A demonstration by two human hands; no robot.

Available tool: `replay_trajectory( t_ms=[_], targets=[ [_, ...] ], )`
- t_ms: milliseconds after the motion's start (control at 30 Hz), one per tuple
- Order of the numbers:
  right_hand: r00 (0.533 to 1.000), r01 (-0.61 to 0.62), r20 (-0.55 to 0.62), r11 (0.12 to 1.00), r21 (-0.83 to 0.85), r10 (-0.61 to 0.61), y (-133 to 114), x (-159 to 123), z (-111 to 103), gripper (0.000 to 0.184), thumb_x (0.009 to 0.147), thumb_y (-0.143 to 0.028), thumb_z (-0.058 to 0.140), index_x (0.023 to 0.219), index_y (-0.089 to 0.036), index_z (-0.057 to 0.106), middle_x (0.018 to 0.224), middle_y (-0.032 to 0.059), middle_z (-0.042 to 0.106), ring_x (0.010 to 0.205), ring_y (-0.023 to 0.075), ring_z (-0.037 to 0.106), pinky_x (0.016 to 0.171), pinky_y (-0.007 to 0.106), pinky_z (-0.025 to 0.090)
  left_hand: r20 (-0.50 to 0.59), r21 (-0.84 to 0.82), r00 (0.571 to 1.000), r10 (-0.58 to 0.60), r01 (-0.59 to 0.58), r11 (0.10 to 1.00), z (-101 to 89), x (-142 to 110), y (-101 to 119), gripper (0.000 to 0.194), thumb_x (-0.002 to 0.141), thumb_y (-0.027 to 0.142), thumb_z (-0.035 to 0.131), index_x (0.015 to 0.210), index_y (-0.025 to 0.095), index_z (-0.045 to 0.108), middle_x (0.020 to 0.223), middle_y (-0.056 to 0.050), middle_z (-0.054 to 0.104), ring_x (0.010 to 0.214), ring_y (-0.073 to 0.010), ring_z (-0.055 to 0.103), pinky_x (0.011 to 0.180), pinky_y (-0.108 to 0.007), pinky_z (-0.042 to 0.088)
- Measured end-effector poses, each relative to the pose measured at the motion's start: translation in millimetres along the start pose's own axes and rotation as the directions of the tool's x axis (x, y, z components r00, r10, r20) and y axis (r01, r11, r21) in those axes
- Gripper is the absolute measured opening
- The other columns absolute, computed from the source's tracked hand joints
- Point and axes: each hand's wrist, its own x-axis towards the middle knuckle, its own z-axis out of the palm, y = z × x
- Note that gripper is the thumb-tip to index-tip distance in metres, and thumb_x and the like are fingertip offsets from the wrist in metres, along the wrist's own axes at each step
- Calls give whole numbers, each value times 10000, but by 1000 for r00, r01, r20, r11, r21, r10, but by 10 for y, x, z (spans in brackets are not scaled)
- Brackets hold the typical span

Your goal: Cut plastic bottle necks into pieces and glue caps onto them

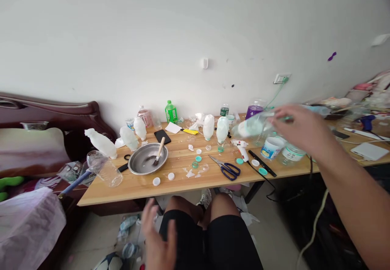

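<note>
My right hand (pixel 300 126) is raised over the right part of the wooden table. Its fingers are closed on the neck end of a clear plastic bottle (pixel 254 124), which is tilted sideways and smeared by motion. Beneath that hand stand a white and blue tub (pixel 272 147) and a clear bottle with a pale label (pixel 293 153). A white glue gun (pixel 242 150) lies to the left of them. My left hand (pixel 160 237) hangs in front of the table edge near my knees, slightly blurred, fingers apart and holding nothing.
On the table (pixel 183 186) are a metal bowl (pixel 148 159) with a brush (pixel 160 150), scissors (pixel 227 167), a yellow cutter (pixel 190 132), a green bottle (pixel 171 111) and several white-coated bottles (pixel 209 127). A clear bottle (pixel 106 170) overhangs the left edge. A cable (pixel 271 189) drops off the front.
</note>
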Motion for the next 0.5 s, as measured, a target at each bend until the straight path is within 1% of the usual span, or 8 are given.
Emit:
replay_trajectory(
  t_ms=[67, 133, 200, 267, 333, 367, 433, 500],
  targets=[
    [991, 100, 72, 976, 193, -115, -387, -738, 12, 365, 899, -496, 536, 741, -193, 666, 1095, 104, 698, 1016, 233, 644, 898, 382, 479, 237, 45, 965, 114, -128, 991, 331, -329, 137, 573, 742, 215, 751, 1255, 393, 567, 1538, -66, 316, 1498, -348, 53, 1173, -656, 23],
    [967, 76, 199, 928, 366, -158, -753, -1517, 157, 306, 921, -471, 521, 801, -234, 673, 1096, 70, 703, 992, 226, 668, 864, 373, 534, 400, 58, 898, 183, -224, 973, 576, -521, 273, 718, 740, 223, 761, 1372, 415, 478, 1580, -45, 284, 1501, -357, 20, 1146, -695, -52],
    [942, -41, 313, 884, 467, -122, -1011, -2198, 347, 248, 929, -431, 527, 845, -250, 674, 1104, 61, 702, 985, 211, 680, 823, 327, 565, 465, 135, 857, 222, -316, 939, 703, -599, 326, 844, 747, 248, 759, 1468, 404, 349, 1591, -61, 282, 1490, -381, 111, 1143, -706, -31],
    [906, -171, 416, 840, 516, -71, -1127, -2688, 511, 219, 925, -406, 537, 845, -250, 668, 1103, 65, 701, 1000, 203, 680, 822, 288, 568, 514, 228, 829, 219, -378, 897, 731, -648, 233, 908, 761, 261, 738, 1524, 345, 252, 1514, -131, 422, 1410, -405, 336, 1154, -690, 99],
    [855, -274, 517, 805, 527, -47, -1129, -2974, 611, 218, 924, -378, 526, 821, -244, 664, 1117, 68, 693, 1031, 197, 671, 821, 249, 558, 560, 322, 805, 195, -428, 844, 711, -739, -4, 936, 751, 256, 713, 1544, 254, 215, 1303, -184, 621, 1173, -389, 594, 1093, -640, 331],
    [821, -316, 569, 795, 518, -45, -1103, -3056, 635, 218, 914, -371, 532, 796, -238, 658, 1119, 73, 689, 1036, 198, 669, 816, 234, 553, 573, 394, 802, 171, -452, 800, 698, -805, -156, 940, 720, 255, 710, 1533, 207, 240, 1219, -181, 670, 1065, -376, 652, 1021, -614, 430],
    [750, -376, 659, 787, 490, -52, -1035, -3145, 637, 220, 882, -368, 557, 738, -224, 640, 1114, 83, 683, 1044, 208, 665, 820, 224, 541, 622, 476, 769, 148, -521, 708, 678, -962, -467, 905, 635, 316, 744, 1446, 154, 377, 1161, -182, 696, 949, -362, 694, 839, -520, 568],
    [693, -421, 719, 781, 461, -52, -980, -3182, 607, 204, 847, -353, 581, 700, -217, 622, 1104, 89, 675, 1051, 221, 657, 837, 235, 529, 634, 507, 764, 123, -530, 680, 676, -1115, -710, 822, 574, 387, 763, 1315, 155, 494, 1077, -153, 727, 896, -330, 716, 748, -418, 609]
  ],
)
